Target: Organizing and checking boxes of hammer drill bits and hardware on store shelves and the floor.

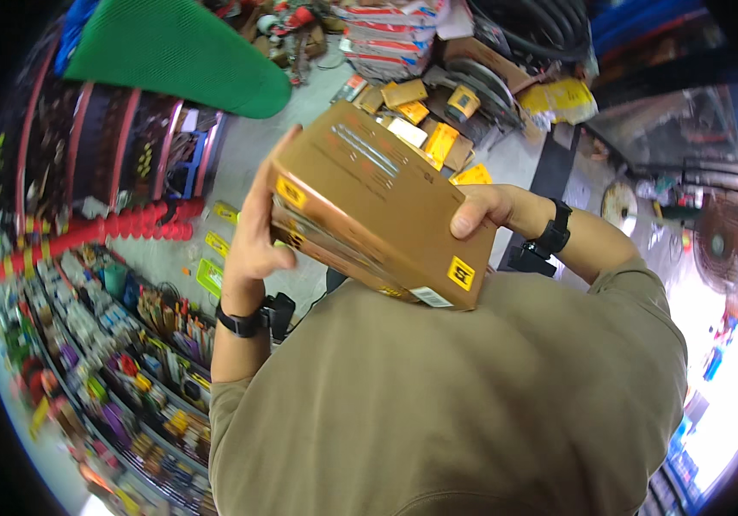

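Both my hands hold a brown cardboard box (369, 187) tilted in front of my chest. Yellow-and-black labels mark its corners, and a white barcode sticker sits on its lower edge. My left hand (256, 219) grips the box's left end, its thumb reaching along the side face and the other fingers partly hidden behind it. At the opposite end, my right hand (488, 209) has its thumb pressed on the top face; its remaining fingers are out of sight beneath. The box's near corner is close to or against my shirt; I cannot tell which.
Beyond the box, yellow and brown packages (440, 142) lie on the grey floor beside stacked white-and-red sacks (388, 39). A green mesh roll (182, 58) leans across the upper left. Shelves crowded with goods (124, 361) line the left; a fan (720, 248) stands at right.
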The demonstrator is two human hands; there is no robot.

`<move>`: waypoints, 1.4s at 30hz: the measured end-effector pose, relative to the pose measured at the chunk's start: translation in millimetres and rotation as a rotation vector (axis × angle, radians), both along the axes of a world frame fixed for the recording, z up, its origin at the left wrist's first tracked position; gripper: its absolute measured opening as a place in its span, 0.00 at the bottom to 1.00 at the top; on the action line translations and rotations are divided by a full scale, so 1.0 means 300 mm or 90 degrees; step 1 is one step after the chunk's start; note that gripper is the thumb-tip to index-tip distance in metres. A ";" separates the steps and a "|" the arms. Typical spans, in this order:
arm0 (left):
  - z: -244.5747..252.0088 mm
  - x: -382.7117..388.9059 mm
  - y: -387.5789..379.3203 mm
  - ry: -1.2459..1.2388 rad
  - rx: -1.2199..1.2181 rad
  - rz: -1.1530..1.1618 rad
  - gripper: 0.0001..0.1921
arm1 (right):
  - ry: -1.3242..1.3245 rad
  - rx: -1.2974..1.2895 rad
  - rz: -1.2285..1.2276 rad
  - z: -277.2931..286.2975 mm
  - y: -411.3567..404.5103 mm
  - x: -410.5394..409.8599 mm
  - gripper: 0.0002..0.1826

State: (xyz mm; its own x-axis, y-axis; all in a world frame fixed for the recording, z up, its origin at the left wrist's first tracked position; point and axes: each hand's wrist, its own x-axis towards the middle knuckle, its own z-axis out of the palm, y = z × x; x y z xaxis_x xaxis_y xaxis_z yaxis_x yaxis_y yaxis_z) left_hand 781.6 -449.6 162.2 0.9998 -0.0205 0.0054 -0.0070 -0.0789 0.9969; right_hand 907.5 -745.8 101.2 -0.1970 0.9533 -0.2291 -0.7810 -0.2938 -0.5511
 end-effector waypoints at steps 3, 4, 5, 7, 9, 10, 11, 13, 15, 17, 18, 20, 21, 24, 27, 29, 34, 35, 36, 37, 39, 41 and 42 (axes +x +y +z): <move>0.075 -0.112 0.028 0.025 -0.086 0.080 0.65 | 0.032 0.013 0.032 0.117 0.061 -0.088 0.40; 0.117 -0.143 -0.005 0.071 -0.040 0.185 0.56 | -0.008 -0.006 0.066 0.155 0.079 -0.119 0.41; 0.055 -0.193 0.058 -0.069 0.025 0.089 0.55 | -0.092 0.031 0.111 0.212 0.096 -0.161 0.47; -0.022 -0.332 0.050 -0.016 -0.130 0.146 0.57 | -0.145 0.062 0.198 0.229 0.110 -0.227 0.51; -0.123 -0.457 0.021 0.059 -0.349 0.175 0.57 | -0.207 0.134 0.267 0.262 0.158 -0.271 0.52; -0.195 -0.527 0.035 0.094 -0.461 0.160 0.56 | -0.257 0.207 0.326 0.274 0.178 -0.296 0.54; -0.230 -0.579 0.048 0.126 -0.573 0.138 0.56 | -0.257 0.208 0.336 0.272 0.198 -0.312 0.54; -0.280 -0.654 0.073 0.112 -0.625 0.145 0.53 | -0.397 0.156 0.422 0.267 0.252 -0.345 0.54; -0.316 -0.732 0.094 0.092 -0.677 0.157 0.51 | -0.481 0.140 0.395 0.396 0.328 -0.385 0.54; -0.337 -0.818 0.110 0.076 -0.625 0.173 0.51 | -0.912 0.143 0.419 0.456 0.429 -0.430 0.52; -0.346 -0.866 0.119 0.069 -0.599 0.182 0.51 | -0.975 0.116 0.250 0.455 0.438 -0.477 0.50; -0.320 -0.977 0.139 0.109 -0.685 0.216 0.51 | -1.031 0.275 0.087 0.465 0.504 -0.556 0.51; -0.305 -1.032 0.149 0.151 -0.772 0.236 0.51 | -1.009 0.416 0.008 0.462 0.538 -0.600 0.55; -0.267 -1.154 0.229 0.117 -0.547 0.211 0.52 | -1.002 0.690 0.009 0.464 0.675 -0.794 0.53; -0.231 -1.277 0.269 0.158 -0.554 0.234 0.55 | -1.028 0.709 -0.033 0.429 0.787 -0.922 0.46; -0.218 -1.350 0.297 0.171 -0.581 0.270 0.56 | -1.005 0.708 -0.065 0.426 0.859 -0.980 0.39; -0.224 -1.471 0.376 0.194 -0.636 0.310 0.60 | -0.989 0.639 -0.131 0.417 0.998 -1.036 0.31; -0.267 -1.493 0.402 0.188 -0.643 0.316 0.60 | -0.978 0.588 -0.155 0.415 1.016 -1.043 0.30; -0.331 -1.508 0.442 0.133 -0.671 0.242 0.61 | -0.891 0.502 -0.190 0.412 1.029 -1.042 0.30; -0.366 -1.520 0.461 0.078 -0.696 0.167 0.61 | -0.806 0.414 -0.223 0.404 1.036 -1.032 0.29; -0.367 -1.535 0.464 0.052 -0.734 0.191 0.61 | -0.665 0.416 -0.374 0.345 1.090 -0.961 0.29; -0.368 -1.544 0.474 0.051 -0.733 0.235 0.60 | -0.436 0.332 -0.372 0.394 1.124 -0.973 0.31; -0.361 -1.553 0.470 0.050 -0.755 0.285 0.60 | -0.353 0.316 -0.318 0.351 1.141 -0.919 0.32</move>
State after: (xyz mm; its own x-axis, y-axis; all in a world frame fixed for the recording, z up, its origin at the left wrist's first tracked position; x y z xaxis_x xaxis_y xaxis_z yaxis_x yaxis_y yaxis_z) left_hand 315.8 -308.6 54.1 0.9165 0.2950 -0.2702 -0.1492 0.8787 0.4534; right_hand 631.7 -403.3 206.5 0.2837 0.9129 0.2934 -0.3379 0.3816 -0.8604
